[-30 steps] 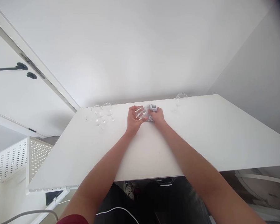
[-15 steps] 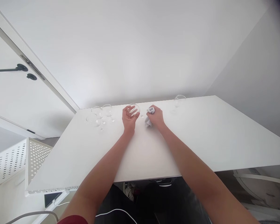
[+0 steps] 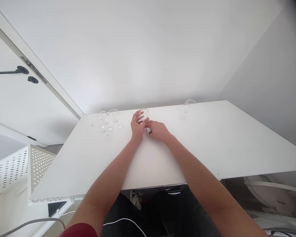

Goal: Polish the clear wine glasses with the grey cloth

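Observation:
My left hand (image 3: 138, 126) is wrapped round the bowl of a clear wine glass (image 3: 144, 112), its rim facing up and away from me. Close against it, my right hand (image 3: 158, 130) grips a crumpled grey-white cloth (image 3: 148, 129) at the lower part of the glass. The fingers of both hands meet there, so the stem and base are mostly hidden. To the left stand three more clear stemmed glasses (image 3: 113, 116) in a cluster. Another wine glass (image 3: 188, 106) stands apart near the back edge on the right.
The white table (image 3: 202, 144) runs up to a white wall (image 3: 148, 52). At left are a door with a black handle (image 3: 22, 69) and a white perforated panel (image 3: 40, 163). A white cable (image 3: 124, 219) hangs below the table's front edge.
My right hand has moved left with the cloth, from beside the glass onto its lower part. The held glass has shifted slightly right and stands more upright.

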Motion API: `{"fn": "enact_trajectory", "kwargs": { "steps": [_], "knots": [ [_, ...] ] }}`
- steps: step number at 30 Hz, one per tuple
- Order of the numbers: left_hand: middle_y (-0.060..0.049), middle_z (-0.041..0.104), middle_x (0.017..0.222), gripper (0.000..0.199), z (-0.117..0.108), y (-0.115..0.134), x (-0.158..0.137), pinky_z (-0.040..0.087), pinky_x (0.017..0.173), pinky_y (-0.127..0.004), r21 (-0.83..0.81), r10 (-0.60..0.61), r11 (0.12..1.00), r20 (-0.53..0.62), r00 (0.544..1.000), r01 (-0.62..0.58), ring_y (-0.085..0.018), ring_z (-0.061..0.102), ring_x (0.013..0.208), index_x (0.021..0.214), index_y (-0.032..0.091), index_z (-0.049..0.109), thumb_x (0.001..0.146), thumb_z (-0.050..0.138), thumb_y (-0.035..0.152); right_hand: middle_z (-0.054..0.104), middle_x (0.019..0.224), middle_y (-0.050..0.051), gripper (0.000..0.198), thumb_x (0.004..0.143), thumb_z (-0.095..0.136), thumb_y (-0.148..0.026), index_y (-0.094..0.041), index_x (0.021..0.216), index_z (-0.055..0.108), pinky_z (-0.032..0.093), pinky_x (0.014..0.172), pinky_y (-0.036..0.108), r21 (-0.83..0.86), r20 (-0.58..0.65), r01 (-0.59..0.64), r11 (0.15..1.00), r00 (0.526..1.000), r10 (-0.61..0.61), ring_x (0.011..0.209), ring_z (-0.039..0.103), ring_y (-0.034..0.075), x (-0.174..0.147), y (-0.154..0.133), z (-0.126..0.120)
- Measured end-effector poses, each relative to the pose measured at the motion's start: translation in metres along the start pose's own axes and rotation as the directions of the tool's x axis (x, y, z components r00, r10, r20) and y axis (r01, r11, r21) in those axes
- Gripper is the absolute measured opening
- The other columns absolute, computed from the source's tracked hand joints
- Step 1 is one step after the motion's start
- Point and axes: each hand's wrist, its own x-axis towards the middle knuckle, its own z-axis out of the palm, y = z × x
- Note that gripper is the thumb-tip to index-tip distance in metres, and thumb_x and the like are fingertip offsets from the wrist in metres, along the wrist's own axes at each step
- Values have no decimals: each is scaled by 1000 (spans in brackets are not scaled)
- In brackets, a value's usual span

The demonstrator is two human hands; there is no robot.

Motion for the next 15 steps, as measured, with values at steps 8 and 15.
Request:
{"fn": "enact_trajectory", "kwargs": {
  "steps": [8,15],
  "knots": [
    [-6,47,159,73,2,0,-5,52,97,-40,48,-5,999,42,999,3,-30,55,131,146,41,53,80,84,48,66,114,18,36,87,60,-13,-20,120,71,46,73,36,-139,-14,-201,970,980,201,105,60,32,1,-25,6],
    [-6,47,154,50,0,-13,-2,53,90,-40,66,-128,989,-23,991,130,-26,59,117,135,38,60,92,62,63,57,130,25,39,88,63,-20,-12,126,64,42,98,51,-176,-70,-540,823,841,537,128,48,43,-4,14,-4]
  ]
}}
